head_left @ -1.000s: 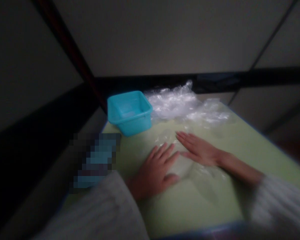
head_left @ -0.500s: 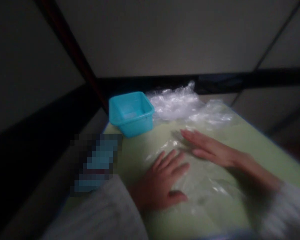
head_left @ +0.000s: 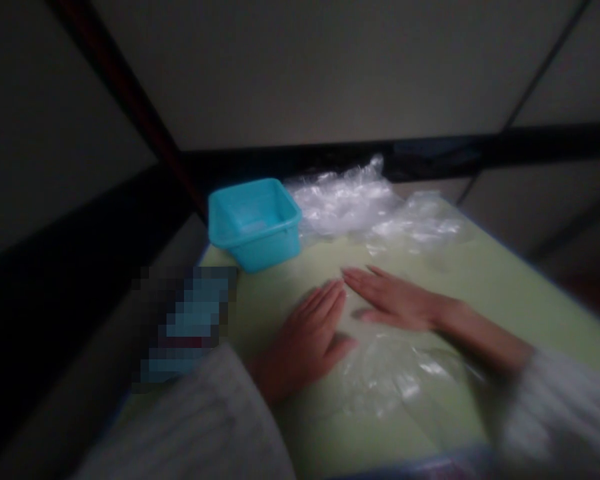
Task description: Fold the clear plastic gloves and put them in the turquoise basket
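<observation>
A thin, clear plastic bag or sheet lies wrinkled on the yellow-green tabletop, its outline hard to make out. My left hand rests flat near its left upper part, fingers stretched out and thumb apart. From the right, my right hand lies flat with its fingers extended, their tips close to those of my left hand. Neither hand grips anything. What is under the palms is hidden.
A turquoise plastic basket stands at the table's far left corner. Beside it is a crumpled heap of clear plastic, reaching to the right. A pixelated blue item lies along the left edge. Dark-trimmed walls close off the back and left.
Both hands have drawn closer together over the plastic, the right one moving left. The left hand's fingers, spread before, are now side by side. The plastic's wrinkles have shifted toward me.
</observation>
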Motion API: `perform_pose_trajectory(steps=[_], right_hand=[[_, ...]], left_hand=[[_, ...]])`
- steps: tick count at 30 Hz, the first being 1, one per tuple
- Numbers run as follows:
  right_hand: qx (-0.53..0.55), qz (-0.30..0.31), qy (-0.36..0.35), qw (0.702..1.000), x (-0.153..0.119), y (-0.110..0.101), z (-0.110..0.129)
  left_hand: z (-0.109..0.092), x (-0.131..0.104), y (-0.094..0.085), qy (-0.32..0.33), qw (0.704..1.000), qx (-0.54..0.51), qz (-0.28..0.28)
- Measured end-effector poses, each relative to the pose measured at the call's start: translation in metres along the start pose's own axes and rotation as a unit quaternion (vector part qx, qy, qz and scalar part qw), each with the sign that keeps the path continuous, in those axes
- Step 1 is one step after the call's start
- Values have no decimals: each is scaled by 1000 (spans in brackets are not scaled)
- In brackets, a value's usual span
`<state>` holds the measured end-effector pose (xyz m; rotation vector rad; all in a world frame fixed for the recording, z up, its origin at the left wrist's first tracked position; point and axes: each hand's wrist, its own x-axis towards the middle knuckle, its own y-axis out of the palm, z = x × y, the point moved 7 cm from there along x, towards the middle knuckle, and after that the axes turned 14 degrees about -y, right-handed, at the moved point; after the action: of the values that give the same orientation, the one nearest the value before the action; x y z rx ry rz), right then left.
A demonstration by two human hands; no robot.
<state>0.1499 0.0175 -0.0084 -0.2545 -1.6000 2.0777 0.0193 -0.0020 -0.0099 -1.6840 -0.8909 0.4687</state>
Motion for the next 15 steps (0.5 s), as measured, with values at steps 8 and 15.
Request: perform_pose_trajectory(steps=[8,15], right_hand=[[-25,15,7,1000,-4,3,-9],[-39,4,9,999,-7,6,-15]], left_hand=[[6,7,9,4,999,27,21],[14,6,6,13,998,41,43]])
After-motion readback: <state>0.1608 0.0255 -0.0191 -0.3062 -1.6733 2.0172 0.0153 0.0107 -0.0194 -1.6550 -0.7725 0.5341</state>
